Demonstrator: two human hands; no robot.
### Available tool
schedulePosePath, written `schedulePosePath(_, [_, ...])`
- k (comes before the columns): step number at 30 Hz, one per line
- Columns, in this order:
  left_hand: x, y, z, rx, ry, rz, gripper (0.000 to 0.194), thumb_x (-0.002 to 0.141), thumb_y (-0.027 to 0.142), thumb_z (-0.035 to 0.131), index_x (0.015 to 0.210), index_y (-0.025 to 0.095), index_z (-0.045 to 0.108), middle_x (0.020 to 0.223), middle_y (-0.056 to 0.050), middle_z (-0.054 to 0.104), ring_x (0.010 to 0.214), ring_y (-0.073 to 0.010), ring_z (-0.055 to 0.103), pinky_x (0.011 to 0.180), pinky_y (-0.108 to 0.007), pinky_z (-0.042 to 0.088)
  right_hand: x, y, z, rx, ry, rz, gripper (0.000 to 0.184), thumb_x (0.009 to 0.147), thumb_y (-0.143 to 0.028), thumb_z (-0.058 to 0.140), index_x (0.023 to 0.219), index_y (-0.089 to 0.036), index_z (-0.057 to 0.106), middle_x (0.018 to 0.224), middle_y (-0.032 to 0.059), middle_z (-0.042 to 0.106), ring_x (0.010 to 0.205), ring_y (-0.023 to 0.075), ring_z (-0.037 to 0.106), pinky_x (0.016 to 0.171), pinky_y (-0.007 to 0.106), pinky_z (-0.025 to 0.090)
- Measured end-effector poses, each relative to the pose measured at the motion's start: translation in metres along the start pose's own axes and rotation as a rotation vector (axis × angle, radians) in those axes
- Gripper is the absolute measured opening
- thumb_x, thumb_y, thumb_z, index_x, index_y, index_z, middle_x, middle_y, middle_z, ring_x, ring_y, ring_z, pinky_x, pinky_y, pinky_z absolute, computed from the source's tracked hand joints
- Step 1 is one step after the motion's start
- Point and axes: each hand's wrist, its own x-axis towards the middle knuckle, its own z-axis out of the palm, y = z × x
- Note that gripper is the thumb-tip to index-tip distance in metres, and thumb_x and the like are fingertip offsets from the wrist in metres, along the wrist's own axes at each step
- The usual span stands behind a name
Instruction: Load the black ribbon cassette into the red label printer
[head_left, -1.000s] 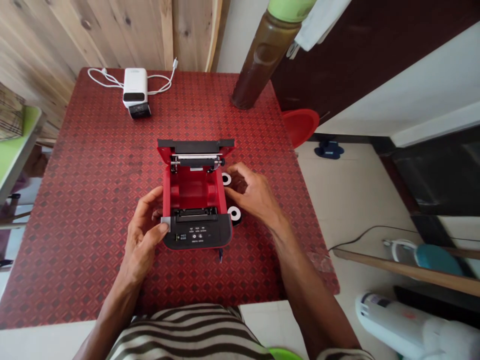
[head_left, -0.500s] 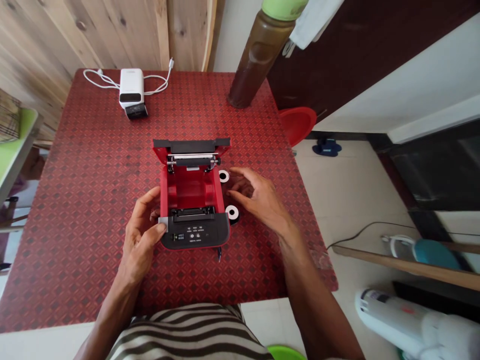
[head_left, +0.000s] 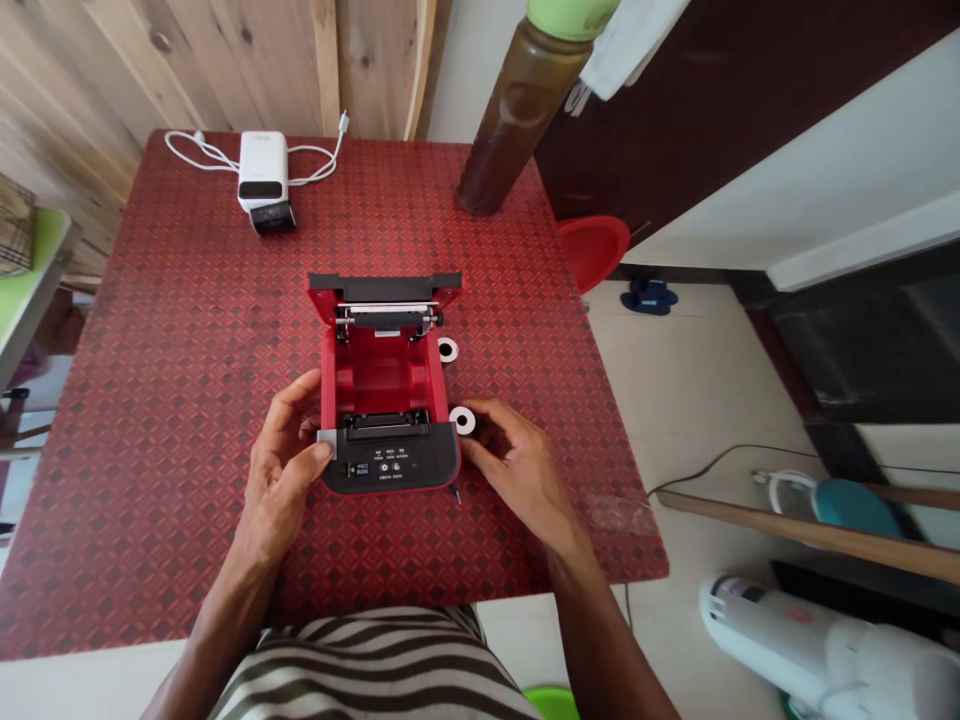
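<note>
My left hand [head_left: 279,468] clasps the red printer's [head_left: 397,462] left side — my right hand [head_left: 521,468] pinches the nearer roll [head_left: 454,421] beside its right.

Single head view: camera is looking forward and steeply down from the wearer's head, facing across the counter [head_left: 180,400]; striped shirt [head_left: 375,665] is filling the near edge at close range, wooden wall [head_left: 195,60] lying farther off.
</note>
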Motion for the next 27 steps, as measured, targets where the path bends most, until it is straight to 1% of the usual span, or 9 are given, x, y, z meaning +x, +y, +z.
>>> schedulePosePath(3, [-0.001, -0.001, -0.001, 0.004, -0.004, -0.003, 0.059, 0.104, 0.043, 0.081, 0.162, 0.041, 0.070, 0.164, -0.004, 0.072, 0.137, -0.0307, 0.073, 0.106, -0.041, 0.060, -0.003, 0.005, -0.001, 0.065, 0.070, 0.047, 0.022, 0.096, -0.030, 0.076, 0.118, -0.028, 0.080, 0.115, 0.0057, 0.088, 0.104, 0.0264, 0.082, 0.096, 0.045, 0.065])
schedulePosePath(7, [-0.001, -0.001, -0.001, 0.007, 0.007, -0.009, 0.061, 0.103, 0.044, 0.081, 0.163, 0.039, 0.069, 0.164, -0.005, 0.071, 0.135, -0.0322, 0.073, 0.104, -0.043, 0.063, -0.013, 0.003, -0.024, 0.248, 0.132, 0.096, 0.025, 0.099, -0.037, 0.081, 0.122, -0.031, 0.074, 0.125, 0.0065, 0.087, 0.117, 0.0284, 0.083, 0.106, 0.049, 0.066])
schedulePosePath(9, [-0.002, -0.001, 0.000, 0.001, 0.006, -0.012, 0.061, 0.103, 0.043, 0.081, 0.163, 0.039, 0.069, 0.164, -0.005, 0.071, 0.137, -0.0330, 0.073, 0.105, -0.044, 0.063, -0.014, -0.003, -0.036, 0.307, 0.118, 0.033, 0.023, 0.102, -0.042, 0.080, 0.122, -0.032, 0.073, 0.123, 0.0069, 0.085, 0.115, 0.0295, 0.082, 0.101, 0.049, 0.067])
schedulePosePath(12, [-0.002, -0.002, -0.001, -0.008, 0.006, -0.016, 0.060, 0.104, 0.041, 0.080, 0.163, 0.038, 0.069, 0.165, -0.006, 0.071, 0.138, -0.0339, 0.073, 0.106, -0.045, 0.064, -0.009, -0.021, -0.049, 0.366, 0.057, -0.102, 0.027, 0.106, -0.056, 0.073, 0.119, -0.032, 0.073, 0.108, 0.0062, 0.081, 0.099, 0.0296, 0.078, 0.084, 0.045, 0.066])
schedulePosePath(15, [-0.004, -0.002, -0.001, -0.008, 0.009, -0.021, 0.059, 0.105, 0.040, 0.080, 0.163, 0.038, 0.069, 0.167, -0.006, 0.069, 0.136, -0.0329, 0.074, 0.106, -0.044, 0.064, 0.002, -0.048, -0.052, 0.359, -0.130, -0.132, 0.029, 0.108, -0.059, 0.071, 0.119, -0.032, 0.075, 0.098, 0.0032, 0.076, 0.084, 0.0249, 0.073, 0.070, 0.037, 0.061])
schedulePosePath(18, [-0.005, 0.000, 0.001, -0.001, 0.005, -0.039, 0.060, 0.105, 0.042, 0.080, 0.164, 0.037, 0.067, 0.169, -0.007, 0.068, 0.135, -0.0333, 0.075, 0.107, -0.046, 0.063, 0.015, -0.077, -0.048, 0.153, -0.263, -0.142, 0.023, 0.110, -0.044, 0.072, 0.130, -0.032, 0.074, 0.103, 0.0027, 0.081, 0.087, 0.0234, 0.078, 0.075, 0.036, 0.064])
schedulePosePath(22, [-0.004, 0.006, 0.006, -0.018, -0.003, -0.061, 0.063, 0.102, 0.048, 0.084, 0.161, 0.033, 0.067, 0.163, -0.011, 0.072, 0.135, -0.0361, 0.076, 0.109, -0.051, 0.064, 0.032, -0.101, -0.029, -0.259, -0.178, -0.334, 0.032, 0.109, -0.028, 0.073, 0.140, -0.029, 0.069, 0.129, 0.0076, 0.085, 0.110, 0.0281, 0.083, 0.101, 0.046, 0.067])
schedulePosePath(24, [-0.003, 0.009, 0.009, -0.030, 0.001, -0.060, 0.062, 0.100, 0.049, 0.086, 0.158, 0.032, 0.068, 0.159, -0.012, 0.074, 0.134, -0.0361, 0.076, 0.109, -0.052, 0.064, 0.040, -0.106, -0.017, -0.398, -0.174, -0.407, 0.027, 0.109, -0.020, 0.069, 0.135, -0.026, 0.068, 0.126, 0.0095, 0.085, 0.112, 0.0297, 0.083, 0.103, 0.048, 0.066])
schedulePosePath(27, [-0.002, 0.012, 0.010, -0.023, 0.004, -0.056, 0.061, 0.100, 0.049, 0.086, 0.156, 0.032, 0.069, 0.155, -0.011, 0.076, 0.132, -0.0345, 0.075, 0.110, -0.051, 0.063, 0.050, -0.111, 0.001, -0.568, -0.206, -0.444, 0.020, 0.105, -0.009, 0.067, 0.119, -0.022, 0.070, 0.110, 0.0100, 0.084, 0.103, 0.0307, 0.082, 0.099, 0.048, 0.065])
